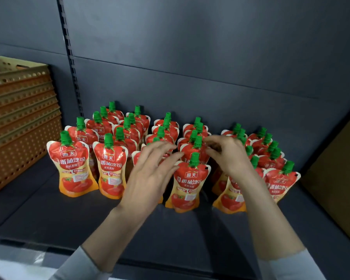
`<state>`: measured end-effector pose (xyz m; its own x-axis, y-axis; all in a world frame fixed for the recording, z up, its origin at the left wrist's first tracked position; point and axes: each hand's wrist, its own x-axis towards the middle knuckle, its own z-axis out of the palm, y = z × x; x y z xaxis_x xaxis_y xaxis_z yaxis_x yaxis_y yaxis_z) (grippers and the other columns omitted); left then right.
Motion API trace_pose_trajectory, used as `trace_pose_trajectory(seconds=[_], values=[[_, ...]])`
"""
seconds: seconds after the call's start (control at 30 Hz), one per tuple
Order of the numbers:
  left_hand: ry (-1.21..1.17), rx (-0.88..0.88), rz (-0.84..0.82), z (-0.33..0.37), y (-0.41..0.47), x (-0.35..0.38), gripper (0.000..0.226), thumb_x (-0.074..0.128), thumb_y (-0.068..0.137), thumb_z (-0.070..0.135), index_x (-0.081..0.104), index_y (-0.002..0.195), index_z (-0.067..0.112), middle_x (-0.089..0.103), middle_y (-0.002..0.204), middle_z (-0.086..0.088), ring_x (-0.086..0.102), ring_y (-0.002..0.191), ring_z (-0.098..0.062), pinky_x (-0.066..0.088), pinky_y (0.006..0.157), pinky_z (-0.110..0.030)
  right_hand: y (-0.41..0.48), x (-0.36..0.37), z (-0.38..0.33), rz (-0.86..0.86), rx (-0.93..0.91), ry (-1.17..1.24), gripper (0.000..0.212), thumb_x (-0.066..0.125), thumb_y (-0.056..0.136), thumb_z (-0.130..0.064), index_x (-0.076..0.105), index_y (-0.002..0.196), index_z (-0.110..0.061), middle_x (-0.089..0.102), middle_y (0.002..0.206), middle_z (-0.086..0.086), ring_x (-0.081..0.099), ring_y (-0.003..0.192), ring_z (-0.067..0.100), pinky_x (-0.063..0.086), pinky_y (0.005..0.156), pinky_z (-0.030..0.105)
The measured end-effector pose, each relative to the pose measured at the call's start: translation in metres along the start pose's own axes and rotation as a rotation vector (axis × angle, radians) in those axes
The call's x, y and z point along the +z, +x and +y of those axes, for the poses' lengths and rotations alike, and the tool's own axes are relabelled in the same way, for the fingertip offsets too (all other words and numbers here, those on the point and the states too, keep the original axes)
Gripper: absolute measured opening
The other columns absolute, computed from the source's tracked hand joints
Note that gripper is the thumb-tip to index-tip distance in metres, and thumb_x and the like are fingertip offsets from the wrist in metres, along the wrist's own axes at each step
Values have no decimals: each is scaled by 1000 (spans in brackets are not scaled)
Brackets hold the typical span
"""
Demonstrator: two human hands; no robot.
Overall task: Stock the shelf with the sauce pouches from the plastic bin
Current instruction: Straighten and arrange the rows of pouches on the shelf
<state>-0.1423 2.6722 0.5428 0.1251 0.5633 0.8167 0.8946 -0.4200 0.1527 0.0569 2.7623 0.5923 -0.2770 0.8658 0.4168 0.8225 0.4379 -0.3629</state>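
Red-and-yellow sauce pouches with green caps, reading 海天 番茄沙司, are standing in rows at 12 o'clock on the dark grey shelf. The left hand is holding its fingers apart over them; the right hand is hovering with curled fingers, grip unclear. An orange perforated plastic bin is sitting at 9 o'clock.

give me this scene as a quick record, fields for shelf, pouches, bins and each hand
shelf: dark shelf, dark back panel
pouches: red sauce pouches, green caps, upright in rows
bins: stacked bins, perforated, at the left
left: left hand, fingers straight, over the middle rows, holds nothing
right: right hand, fingers curled by a green cap, grip unclear
far right: cardboard
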Motion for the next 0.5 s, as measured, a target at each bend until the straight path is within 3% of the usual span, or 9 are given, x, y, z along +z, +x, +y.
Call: trace_pose_trajectory(seconds=[0.1,0.17,0.27,0.5], values=[[-4,16,-77,12,-1,6,39,71,86,15,64,124,10,62,122,-5,51,118,-21,43,103,-30,6,8,3,-104,55,-65,21,72,89,-16,74,109,-15,71,96,4,66,98,28,48,77,32],[12,10,-118,13,-1,10,38,72,84,15,65,122,8,66,118,-5,56,113,-22,50,97,-34,9,8,0,-128,34,-79,11,71,88,-15,75,99,-14,65,84,0,64,90,26,43,71,30],[16,2,-123,11,-2,14,35,76,81,13,69,115,7,69,111,-7,63,104,-23,55,90,-36,10,4,-7,-176,18,24,15,73,88,-14,78,103,-15,74,97,0,68,90,16,56,83,35],[21,-14,-118,11,-2,15,37,80,76,12,71,112,8,70,108,-7,65,98,-22,54,87,-31,8,1,-13,-221,31,38,21,75,87,-18,78,107,-19,75,105,-1,68,94,15,58,87,35]])
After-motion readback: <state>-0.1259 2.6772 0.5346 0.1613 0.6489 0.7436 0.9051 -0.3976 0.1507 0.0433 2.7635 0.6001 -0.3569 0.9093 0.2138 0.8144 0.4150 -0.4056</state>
